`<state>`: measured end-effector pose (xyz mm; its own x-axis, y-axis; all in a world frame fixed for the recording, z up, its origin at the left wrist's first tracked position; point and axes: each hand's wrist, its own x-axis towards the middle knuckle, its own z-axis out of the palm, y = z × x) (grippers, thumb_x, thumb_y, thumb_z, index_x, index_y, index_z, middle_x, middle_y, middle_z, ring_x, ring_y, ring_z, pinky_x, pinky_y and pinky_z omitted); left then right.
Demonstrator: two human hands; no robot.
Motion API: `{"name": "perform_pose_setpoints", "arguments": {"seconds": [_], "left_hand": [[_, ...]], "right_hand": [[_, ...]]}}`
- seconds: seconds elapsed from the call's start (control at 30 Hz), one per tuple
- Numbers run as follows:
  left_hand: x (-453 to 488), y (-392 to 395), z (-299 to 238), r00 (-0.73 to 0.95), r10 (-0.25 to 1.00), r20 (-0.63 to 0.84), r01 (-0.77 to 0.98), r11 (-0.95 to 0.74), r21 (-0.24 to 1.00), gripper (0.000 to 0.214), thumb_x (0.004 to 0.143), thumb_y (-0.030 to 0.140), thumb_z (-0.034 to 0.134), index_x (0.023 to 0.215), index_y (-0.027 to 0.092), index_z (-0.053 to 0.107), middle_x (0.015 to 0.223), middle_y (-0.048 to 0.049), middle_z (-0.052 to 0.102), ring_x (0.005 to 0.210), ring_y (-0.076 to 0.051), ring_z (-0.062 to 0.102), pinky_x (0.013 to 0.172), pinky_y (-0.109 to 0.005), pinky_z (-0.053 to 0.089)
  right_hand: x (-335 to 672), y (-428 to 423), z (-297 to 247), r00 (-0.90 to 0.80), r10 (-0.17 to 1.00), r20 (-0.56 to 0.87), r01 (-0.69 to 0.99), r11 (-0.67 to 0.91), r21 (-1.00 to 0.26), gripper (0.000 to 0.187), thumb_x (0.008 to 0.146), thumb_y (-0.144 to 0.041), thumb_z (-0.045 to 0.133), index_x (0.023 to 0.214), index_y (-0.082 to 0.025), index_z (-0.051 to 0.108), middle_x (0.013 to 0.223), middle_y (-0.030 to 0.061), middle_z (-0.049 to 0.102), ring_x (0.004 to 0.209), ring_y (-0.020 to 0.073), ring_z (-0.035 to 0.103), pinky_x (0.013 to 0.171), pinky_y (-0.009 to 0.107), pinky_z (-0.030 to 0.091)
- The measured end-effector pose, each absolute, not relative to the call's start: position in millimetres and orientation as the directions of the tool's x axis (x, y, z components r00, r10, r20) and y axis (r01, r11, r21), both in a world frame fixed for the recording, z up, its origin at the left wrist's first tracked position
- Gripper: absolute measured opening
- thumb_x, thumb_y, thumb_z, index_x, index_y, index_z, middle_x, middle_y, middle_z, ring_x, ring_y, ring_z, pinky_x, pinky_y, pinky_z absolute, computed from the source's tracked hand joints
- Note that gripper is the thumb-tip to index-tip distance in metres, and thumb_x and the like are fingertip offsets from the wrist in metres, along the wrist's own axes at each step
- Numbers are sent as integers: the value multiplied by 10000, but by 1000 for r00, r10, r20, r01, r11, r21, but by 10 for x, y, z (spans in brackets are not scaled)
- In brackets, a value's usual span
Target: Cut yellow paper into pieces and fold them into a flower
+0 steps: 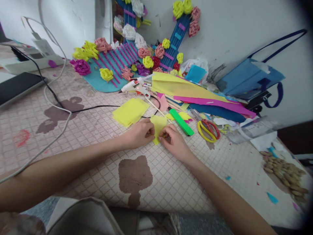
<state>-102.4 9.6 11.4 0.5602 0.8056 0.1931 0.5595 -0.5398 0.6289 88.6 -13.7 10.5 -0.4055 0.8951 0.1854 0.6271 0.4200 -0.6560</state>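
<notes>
A small piece of yellow paper [158, 125] lies between my hands, just above the quilted tablecloth. My left hand [141, 133] pinches its left edge with curled fingers. On the opposite edge my right hand [174, 140] pinches the paper between thumb and fingers. A thin wooden stick [156, 107] slants down to my right fingers; whether they touch it I cannot tell. Behind my left hand rests a stack of yellow paper squares [130, 112]. A green box cutter [181, 122] lies beyond my right hand, with yellow-and-red-handled scissors [209, 130] farther right.
A white glue gun [135, 86] with a lit red light lies behind the paper stack. Blue decorations [107, 70] with paper roses lean at the wall. Folded coloured sheets [188, 88] lie at back centre. Peanuts [285, 173] sit far right. Cables [66, 125] cross the left side.
</notes>
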Motion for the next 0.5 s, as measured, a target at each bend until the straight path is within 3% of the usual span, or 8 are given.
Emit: {"name": "perform_pose_setpoints", "arguments": {"seconds": [0.5], "left_hand": [[-981,74,105,526,822,218,597,-539,594,50,712,97,537,696,130,571,799,-50,544,727,-142,530,626,-245,417]], "right_hand": [[853,-148,76,-385,898,215,645,428,-632,105,769,-90,542,760,-193,525,844,26,483,792,162,508,703,298,431]]}}
